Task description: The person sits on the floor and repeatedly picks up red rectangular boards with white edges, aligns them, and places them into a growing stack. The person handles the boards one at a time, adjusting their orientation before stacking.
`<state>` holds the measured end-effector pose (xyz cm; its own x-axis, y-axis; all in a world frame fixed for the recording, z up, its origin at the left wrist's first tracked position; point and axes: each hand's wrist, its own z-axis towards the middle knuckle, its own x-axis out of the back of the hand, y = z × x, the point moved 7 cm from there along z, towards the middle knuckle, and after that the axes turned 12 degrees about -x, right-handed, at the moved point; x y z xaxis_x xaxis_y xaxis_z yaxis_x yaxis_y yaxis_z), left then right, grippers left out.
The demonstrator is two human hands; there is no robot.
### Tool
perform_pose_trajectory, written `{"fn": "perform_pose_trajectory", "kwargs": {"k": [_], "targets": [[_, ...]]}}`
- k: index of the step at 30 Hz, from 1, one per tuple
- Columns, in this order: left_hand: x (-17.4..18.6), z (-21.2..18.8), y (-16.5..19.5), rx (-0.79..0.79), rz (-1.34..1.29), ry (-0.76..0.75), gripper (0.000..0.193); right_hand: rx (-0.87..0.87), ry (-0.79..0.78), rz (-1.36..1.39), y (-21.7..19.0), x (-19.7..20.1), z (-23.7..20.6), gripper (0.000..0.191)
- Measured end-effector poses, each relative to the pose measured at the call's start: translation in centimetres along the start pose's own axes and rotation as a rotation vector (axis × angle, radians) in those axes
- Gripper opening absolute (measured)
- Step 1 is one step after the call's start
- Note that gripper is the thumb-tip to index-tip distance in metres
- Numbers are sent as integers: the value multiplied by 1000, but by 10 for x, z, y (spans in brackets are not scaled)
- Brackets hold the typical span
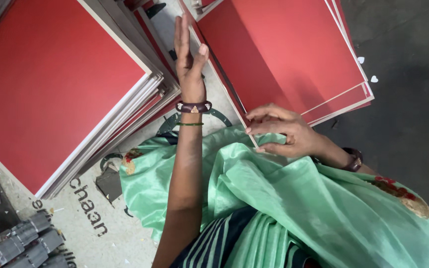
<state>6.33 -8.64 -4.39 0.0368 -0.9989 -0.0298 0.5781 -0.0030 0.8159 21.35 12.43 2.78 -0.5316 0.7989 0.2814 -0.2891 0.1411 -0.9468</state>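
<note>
A stack of red boards (pixel 284 54) lies on the floor in front of the person, and the right hand (pixel 284 133) rests on its near corner with the fingers bent and the tips pinching the edge of the top boards in a light grip. The left hand (pixel 189 59) is flat and open, holding nothing, with its side set along the left edge of that stack. A second, bigger red stack (pixel 50 84) lies well apart to the left, green cloth (pixel 294 208) covers the lap below, and grey bundles (pixel 23 245) sit in the bottom left corner.
</note>
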Motion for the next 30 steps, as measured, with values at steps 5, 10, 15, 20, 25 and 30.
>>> {"fn": "perform_pose_trajectory", "kwargs": {"k": [5,10,15,20,25,30], "targets": [[-17,-11,35,25,262,-68,68,0,9,-14,10,-1,-6,38],[-34,-63,116,-27,263,-321,84,20,25,45,22,-1,-11,38],[-46,-92,147,66,153,-400,95,42,-2,15,21,-1,-10,39],[-46,-92,150,47,153,-404,99,98,55,-159,10,0,-13,42],[-48,-92,148,81,92,-351,101,177,359,-397,6,7,-24,33],[-26,-95,152,154,219,-282,95,-99,760,-536,24,41,-37,34]]}}
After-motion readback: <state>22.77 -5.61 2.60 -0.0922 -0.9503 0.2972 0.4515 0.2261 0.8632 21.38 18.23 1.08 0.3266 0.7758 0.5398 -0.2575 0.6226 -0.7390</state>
